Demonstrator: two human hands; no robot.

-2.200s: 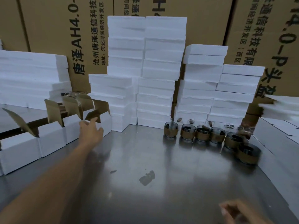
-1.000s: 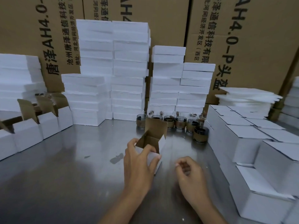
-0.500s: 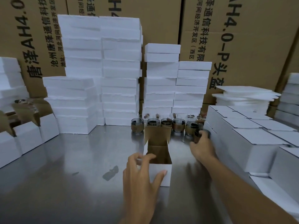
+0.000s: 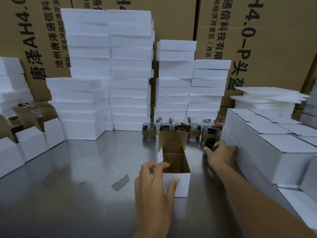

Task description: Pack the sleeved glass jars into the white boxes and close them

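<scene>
An open white box (image 4: 181, 182) with a brown inside stands upright at the middle of the steel table (image 4: 77, 177), its lid flap raised at the back. My left hand (image 4: 154, 188) grips the box's near left corner, thumb on the front wall and fingers over the rim. My right hand (image 4: 221, 153) is curled round a sleeved glass jar (image 4: 210, 142) just right of the box. A row of several more sleeved jars (image 4: 149, 130) stands behind the box.
Stacks of white foam blocks (image 4: 130, 69) rise behind the jars against large brown cartons (image 4: 274, 40). Closed white boxes (image 4: 274, 145) fill the right side. Open white boxes (image 4: 30, 143) line the left edge. A dark smudge (image 4: 121, 182) marks the table.
My left hand fetched an open box from the left row and set it upright at the middle. My right hand reached over to the rightmost jar and took hold of it.
</scene>
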